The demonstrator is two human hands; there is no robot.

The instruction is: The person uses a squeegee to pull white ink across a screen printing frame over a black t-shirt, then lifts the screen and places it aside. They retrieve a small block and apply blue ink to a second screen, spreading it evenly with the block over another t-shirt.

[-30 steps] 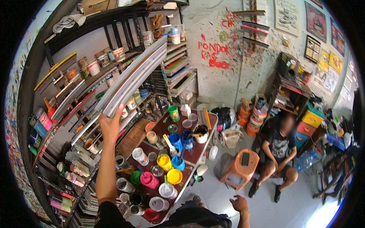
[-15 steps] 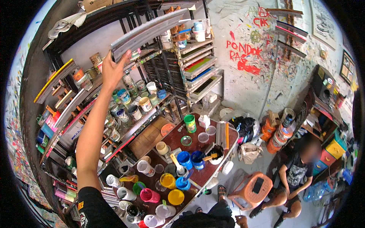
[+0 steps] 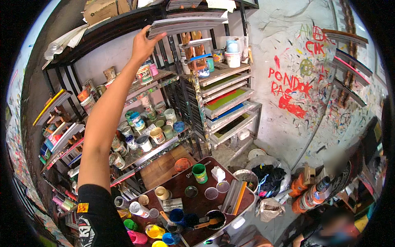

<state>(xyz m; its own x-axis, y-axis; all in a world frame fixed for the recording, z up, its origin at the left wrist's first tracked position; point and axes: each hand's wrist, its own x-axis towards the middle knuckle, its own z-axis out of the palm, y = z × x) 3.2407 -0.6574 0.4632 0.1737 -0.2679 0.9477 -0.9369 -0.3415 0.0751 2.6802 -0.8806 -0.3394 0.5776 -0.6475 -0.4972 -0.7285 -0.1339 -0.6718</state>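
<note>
- Head camera view: a long grey bar (image 3: 189, 25) is held up by one end, in front of the upper black shelf (image 3: 113, 33), and is stretched out to the right, nearly level.
- Its near end is clamped between the thumb and fingers of the left hand (image 3: 143, 47), raised on an outstretched arm.
- The right hand is not shown, so its state cannot be told.
- On the upper shelf, a cardboard box (image 3: 106, 11) is seen left of the bar.
- Below, lower shelves are crowded with paint-stained tubs (image 3: 156, 135); beside them, flat frames are stacked in a rack (image 3: 226, 103).
- Near the bottom, a dark red table (image 3: 197, 203) is covered with paint pots, among them a green cup (image 3: 200, 173).
- Behind, a pale wall (image 3: 271, 20) is splattered and marked with red paint.
</note>
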